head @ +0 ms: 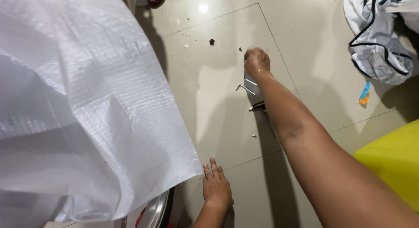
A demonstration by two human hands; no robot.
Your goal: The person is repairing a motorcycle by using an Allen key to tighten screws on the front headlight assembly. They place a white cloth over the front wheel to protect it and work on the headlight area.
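My right hand reaches far out over the tiled floor with its fingers curled into a fist, knuckles up. Whether anything is inside the fist is hidden. Just under that wrist lie bent metal tools like L-shaped keys, and a yellow-and-black tool tip pokes out beside the forearm. My left hand rests flat on the floor, palm down, holding nothing, right at the lower edge of a large white woven plastic sheet.
The sheet drapes over something bulky at left, with a metal wheel rim showing beneath. A white cloth with black trim lies top right, a small blue-and-orange item near it, a yellow object at right. Crumbs dot the tiles.
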